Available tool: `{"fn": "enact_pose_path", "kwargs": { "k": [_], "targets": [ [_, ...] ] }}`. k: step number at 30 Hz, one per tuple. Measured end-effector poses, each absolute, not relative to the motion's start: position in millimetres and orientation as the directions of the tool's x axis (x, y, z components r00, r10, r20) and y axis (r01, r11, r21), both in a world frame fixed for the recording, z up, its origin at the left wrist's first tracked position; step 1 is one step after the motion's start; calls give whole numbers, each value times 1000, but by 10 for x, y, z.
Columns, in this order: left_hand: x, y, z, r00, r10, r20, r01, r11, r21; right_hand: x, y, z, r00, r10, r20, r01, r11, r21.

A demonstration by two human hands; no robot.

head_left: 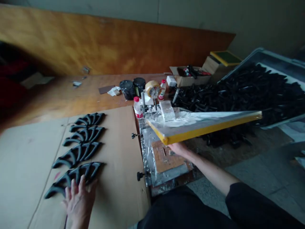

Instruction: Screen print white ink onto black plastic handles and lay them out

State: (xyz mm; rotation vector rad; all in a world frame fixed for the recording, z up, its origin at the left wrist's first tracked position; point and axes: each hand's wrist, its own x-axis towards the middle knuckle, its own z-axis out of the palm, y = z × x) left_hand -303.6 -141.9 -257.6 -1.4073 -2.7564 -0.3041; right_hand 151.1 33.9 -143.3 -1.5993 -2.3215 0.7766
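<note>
My left hand (77,200) lies with fingers stretched out on the nearest of several black curved plastic parts (71,178), which sit in a column on a cardboard sheet (114,178). My right hand (178,149) reaches under the raised yellow-framed printing screen (202,125) and over the brown jig plate (164,157) of the small press; its fingers are mostly hidden by the frame, and I cannot see whether they hold anything.
A large heap of black parts (243,92) fills a grey bin at the right. Behind the press stand ink cans (132,87), a tape roll (152,89), small bottles (137,107) and a cardboard box (190,76) on the wooden bench.
</note>
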Motion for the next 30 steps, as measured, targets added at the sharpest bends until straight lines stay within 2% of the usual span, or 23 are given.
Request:
{"fn": "enact_pose_path", "kwargs": {
  "k": [3,5,8,13,15,17,20,22,25,27,30],
  "targets": [
    [-2558,-1506,-2455,-583,785,210,808,533,251,2454,576,-1391,-7,972,-233,973,-48,-227],
    [-2230,-1511,-2418,-567,777,273,816,485,314,2952,711,-1405,161,959,-232,975,-191,-113],
    [-1769,-1440,-2387,-560,783,272,812,452,370,3388,856,-1517,243,944,-224,959,-269,-89],
    [-1131,-1300,-2213,-573,795,201,772,440,459,3596,917,-1703,228,940,-254,957,-265,-122],
    [-933,-1283,-2099,-604,779,167,728,455,512,3645,861,-1685,171,963,-207,952,-216,-218],
    [-763,-1266,-1973,-640,754,145,676,464,572,3644,755,-1624,80,984,-156,891,-141,-432],
    [-551,-1159,-1746,-666,729,158,619,423,662,3410,517,-1524,-126,980,-152,663,-31,-748],
    [-437,-990,-1532,-658,730,184,595,355,721,3082,347,-1487,-287,955,-82,545,92,-833],
    [-305,-611,-1071,-657,716,236,506,187,842,2528,173,-1493,-509,853,115,483,394,-782],
    [-237,-337,-700,-654,704,277,404,15,915,2263,130,-1522,-645,749,149,520,574,-632],
    [-155,-34,-202,-597,742,305,268,-174,948,2102,98,-1562,-754,652,77,590,725,-355]
  ]
}}
